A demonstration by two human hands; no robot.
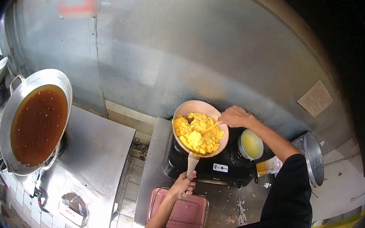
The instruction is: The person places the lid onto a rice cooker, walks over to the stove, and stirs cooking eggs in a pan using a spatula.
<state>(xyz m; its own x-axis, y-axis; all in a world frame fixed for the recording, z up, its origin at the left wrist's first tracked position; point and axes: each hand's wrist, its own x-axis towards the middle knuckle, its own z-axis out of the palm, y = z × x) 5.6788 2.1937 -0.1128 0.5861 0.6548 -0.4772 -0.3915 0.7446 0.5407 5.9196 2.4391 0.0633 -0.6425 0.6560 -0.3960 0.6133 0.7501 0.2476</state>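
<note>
A frying pan (pixel 218 110) with a pale inside tilts over the black stove (pixel 206 167), and I see a heap of scrambled eggs (pixel 199 138) in it. My left hand (pixel 183 184) is closed around the pan's light-coloured handle. Over the pan's right rim, my right hand (pixel 235 116) grips a thin yellow stirring utensil (pixel 212 127). The tip of that utensil is hidden in the eggs, so its exact kind does not show. To the right of the pan, a small saucepan (pixel 251 144) holds yellow liquid on the stove.
A pink tray (pixel 186 211) lies in front of the stove, left of some tongs (pixel 242 212) and food scraps. Right of the stove are a yellow-labelled packet (pixel 268 166) and a grey metal pot (pixel 314 158). A large wok (pixel 60 84) of brown liquid stands far left.
</note>
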